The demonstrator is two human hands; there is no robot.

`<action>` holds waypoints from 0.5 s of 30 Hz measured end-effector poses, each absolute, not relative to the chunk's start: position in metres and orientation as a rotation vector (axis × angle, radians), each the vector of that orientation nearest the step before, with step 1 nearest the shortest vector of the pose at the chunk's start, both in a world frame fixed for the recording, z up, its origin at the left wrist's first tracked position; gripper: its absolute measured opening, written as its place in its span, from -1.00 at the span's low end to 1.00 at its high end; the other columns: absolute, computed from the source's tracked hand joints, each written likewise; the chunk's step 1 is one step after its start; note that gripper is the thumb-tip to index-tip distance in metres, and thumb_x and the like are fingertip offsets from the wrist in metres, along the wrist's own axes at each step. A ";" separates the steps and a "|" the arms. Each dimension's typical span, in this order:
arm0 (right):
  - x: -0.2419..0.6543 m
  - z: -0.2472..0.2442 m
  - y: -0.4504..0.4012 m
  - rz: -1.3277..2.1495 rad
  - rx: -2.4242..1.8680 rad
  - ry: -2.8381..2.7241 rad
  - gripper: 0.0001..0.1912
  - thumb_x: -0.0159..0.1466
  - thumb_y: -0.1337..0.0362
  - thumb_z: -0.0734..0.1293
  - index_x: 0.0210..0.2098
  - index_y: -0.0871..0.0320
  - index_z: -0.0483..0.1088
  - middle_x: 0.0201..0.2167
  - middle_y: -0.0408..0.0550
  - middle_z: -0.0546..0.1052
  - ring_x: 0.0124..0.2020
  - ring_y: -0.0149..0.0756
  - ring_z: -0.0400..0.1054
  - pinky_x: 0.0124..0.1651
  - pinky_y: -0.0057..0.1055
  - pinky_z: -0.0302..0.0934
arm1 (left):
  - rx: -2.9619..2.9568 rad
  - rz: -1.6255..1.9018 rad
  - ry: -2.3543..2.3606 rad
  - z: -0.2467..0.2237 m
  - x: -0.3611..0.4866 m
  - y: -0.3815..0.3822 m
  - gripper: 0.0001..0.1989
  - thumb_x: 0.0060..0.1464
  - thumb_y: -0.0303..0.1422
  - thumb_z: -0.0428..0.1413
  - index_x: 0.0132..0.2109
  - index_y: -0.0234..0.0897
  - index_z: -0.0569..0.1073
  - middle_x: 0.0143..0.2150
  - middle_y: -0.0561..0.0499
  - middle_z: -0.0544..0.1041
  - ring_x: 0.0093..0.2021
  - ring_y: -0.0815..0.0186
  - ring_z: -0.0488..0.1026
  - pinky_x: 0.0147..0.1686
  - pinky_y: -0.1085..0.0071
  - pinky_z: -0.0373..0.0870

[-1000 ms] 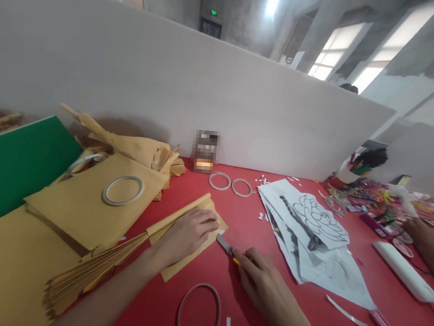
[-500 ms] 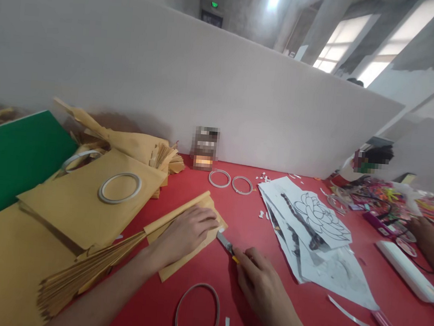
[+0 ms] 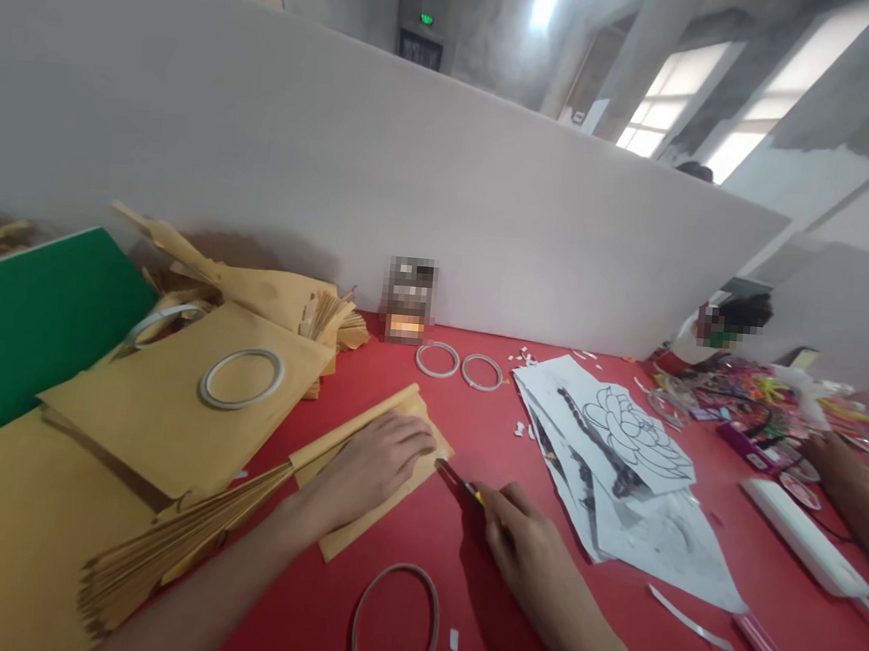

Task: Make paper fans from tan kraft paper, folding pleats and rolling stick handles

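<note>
My left hand (image 3: 386,452) lies with fingers outstretched over a piece of brown kraft paper (image 3: 359,538), pressing it to the table. A rolled, pleated brown paper bundle (image 3: 185,532) runs beneath that wrist, its fanned folds spreading toward the lower left. In my right hand (image 3: 527,538) is a utility knife (image 3: 465,483) with a yellow part on its handle. Its blade tip is at the paper's right edge, close to my left fingertips; whether it touches cannot be made out. A ring of tape (image 3: 436,622) lies on the table between my forearms.
Brown paper sheets (image 3: 118,421), one bearing a tape roll (image 3: 208,388), cover the left side of the red table (image 3: 486,430). Two tape rings (image 3: 436,374) lie ahead. Printed flower sheets (image 3: 680,545) and a white power strip (image 3: 801,540) are right. Another person's hand (image 3: 834,462) is far right.
The knife has turned in my right hand, so its blade now looks thin and dark. That hand has moved slightly right; my left hand stays on the paper.
</note>
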State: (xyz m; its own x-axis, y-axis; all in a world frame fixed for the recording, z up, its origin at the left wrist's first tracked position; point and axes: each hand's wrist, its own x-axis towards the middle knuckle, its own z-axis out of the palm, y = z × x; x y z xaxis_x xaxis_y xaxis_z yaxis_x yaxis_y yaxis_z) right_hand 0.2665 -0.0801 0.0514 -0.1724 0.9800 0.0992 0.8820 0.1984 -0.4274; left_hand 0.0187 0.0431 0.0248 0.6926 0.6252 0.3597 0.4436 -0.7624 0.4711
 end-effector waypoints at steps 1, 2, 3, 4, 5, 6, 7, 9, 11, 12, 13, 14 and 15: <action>0.267 0.049 -0.082 0.346 -1.732 -2.171 -0.58 0.53 0.34 0.13 0.25 0.05 0.48 -0.10 0.06 0.52 -0.28 -0.24 0.54 -0.20 -0.37 0.42 | 2.547 0.736 0.854 0.024 0.019 0.043 -0.71 0.43 -0.51 -0.06 0.12 -0.15 0.46 0.17 -0.04 0.56 0.23 0.15 0.45 0.29 0.13 0.31; 0.269 0.047 -0.084 0.293 -1.705 -2.220 -0.56 0.52 0.35 0.15 0.28 0.02 0.46 -0.03 0.09 0.52 -0.20 -0.20 0.55 -0.14 -0.34 0.43 | 2.534 0.743 0.871 0.023 0.019 0.043 -0.74 0.44 -0.49 -0.07 0.11 -0.17 0.44 0.15 -0.05 0.56 0.21 0.14 0.46 0.28 0.12 0.32; 0.270 0.045 -0.087 0.236 -1.679 -2.263 -0.54 0.51 0.36 0.16 0.31 -0.01 0.44 0.02 0.10 0.51 -0.12 -0.16 0.55 -0.08 -0.30 0.43 | 2.518 0.747 0.887 0.023 0.019 0.043 -0.76 0.45 -0.47 -0.08 0.09 -0.17 0.43 0.13 -0.05 0.56 0.18 0.14 0.46 0.25 0.12 0.34; 0.273 0.044 -0.089 0.183 -1.658 -2.295 -0.52 0.49 0.38 0.18 0.31 -0.05 0.44 0.05 0.10 0.51 -0.07 -0.12 0.54 -0.04 -0.26 0.43 | 2.501 0.752 0.900 0.024 0.020 0.042 -0.77 0.45 -0.47 -0.09 0.07 -0.17 0.42 0.11 -0.05 0.56 0.15 0.14 0.47 0.23 0.12 0.35; 0.275 0.044 -0.090 0.153 -1.646 -2.319 -0.52 0.48 0.39 0.19 0.30 -0.08 0.45 0.06 0.09 0.51 -0.04 -0.11 0.53 -0.02 -0.23 0.42 | 2.487 0.758 0.909 0.024 0.020 0.042 -0.78 0.44 -0.47 -0.09 0.05 -0.17 0.41 0.09 -0.04 0.56 0.11 0.15 0.48 0.20 0.13 0.36; 0.276 0.046 -0.090 0.152 -1.645 -2.332 -0.53 0.48 0.39 0.20 0.27 -0.11 0.47 0.06 0.07 0.51 -0.03 -0.11 0.52 -0.01 -0.22 0.41 | 2.481 0.761 0.910 0.025 0.020 0.042 -0.79 0.43 -0.48 -0.09 0.03 -0.17 0.40 0.07 -0.04 0.56 0.09 0.16 0.48 0.19 0.14 0.37; 0.277 0.048 -0.088 0.170 -1.647 -2.331 -0.56 0.48 0.39 0.21 0.23 -0.12 0.50 0.04 0.05 0.52 -0.05 -0.12 0.52 -0.02 -0.23 0.40 | 2.480 0.760 0.907 0.026 0.020 0.041 -0.79 0.43 -0.48 -0.10 0.01 -0.17 0.40 0.06 -0.03 0.56 0.08 0.16 0.48 0.17 0.14 0.37; 0.274 0.054 -0.078 0.224 -1.655 -2.300 -0.66 0.51 0.34 0.22 0.10 -0.10 0.55 0.00 0.02 0.53 -0.10 -0.17 0.52 -0.04 -0.25 0.37 | 2.492 0.755 0.897 0.028 0.020 0.041 -0.80 0.42 -0.49 -0.09 0.00 -0.16 0.39 0.06 -0.03 0.55 0.07 0.15 0.47 0.16 0.16 0.38; 0.264 0.060 -0.060 0.259 -1.671 -2.229 -0.74 0.52 0.29 0.23 0.00 -0.02 0.56 -0.06 -0.01 0.55 -0.17 -0.22 0.52 -0.06 -0.29 0.33 | 2.516 0.750 0.892 0.028 0.020 0.041 -0.80 0.42 -0.50 -0.08 0.01 -0.16 0.38 0.05 -0.04 0.55 0.06 0.14 0.48 0.14 0.16 0.38; 0.257 0.062 -0.051 0.288 -1.698 -2.188 -0.77 0.53 0.29 0.23 -0.06 0.01 0.55 -0.09 -0.03 0.57 -0.19 -0.24 0.52 -0.10 -0.33 0.30 | 2.528 0.752 0.891 0.028 0.020 0.041 -0.80 0.42 -0.51 -0.08 0.01 -0.16 0.38 0.04 -0.04 0.55 0.06 0.14 0.48 0.13 0.16 0.38; 0.249 0.064 -0.041 0.326 -1.724 -2.173 -0.81 0.53 0.26 0.26 -0.08 0.04 0.53 -0.11 -0.05 0.58 -0.20 -0.25 0.52 -0.14 -0.36 0.27 | 2.534 0.759 0.893 0.028 0.020 0.041 -0.79 0.42 -0.51 -0.08 0.01 -0.16 0.39 0.03 -0.04 0.56 0.05 0.14 0.48 0.13 0.16 0.38; 0.241 0.064 -0.031 0.351 -1.762 -2.160 -0.85 0.52 0.23 0.29 -0.10 0.06 0.52 -0.14 -0.05 0.59 -0.20 -0.25 0.51 -0.19 -0.40 0.23 | 2.537 0.761 0.894 0.028 0.020 0.041 -0.79 0.42 -0.51 -0.08 0.02 -0.16 0.39 0.03 -0.05 0.56 0.04 0.13 0.48 0.12 0.16 0.38; 0.233 0.064 -0.023 0.348 -1.816 -2.140 -0.85 0.51 0.23 0.30 -0.17 0.08 0.49 -0.19 -0.07 0.59 -0.25 -0.26 0.50 -0.26 -0.42 0.17 | 2.538 0.763 0.894 0.029 0.020 0.041 -0.79 0.42 -0.50 -0.08 0.03 -0.16 0.39 0.02 -0.05 0.56 0.03 0.13 0.48 0.10 0.16 0.39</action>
State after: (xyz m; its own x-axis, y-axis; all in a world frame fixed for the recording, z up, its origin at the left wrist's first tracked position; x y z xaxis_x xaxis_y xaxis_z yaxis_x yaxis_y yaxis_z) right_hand 0.2332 -0.0233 0.0637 -0.1466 0.9860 0.0795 0.9102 0.1659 -0.3796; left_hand 0.0198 0.0415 0.0287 0.6573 0.6553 0.3722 0.4709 -0.7427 0.4761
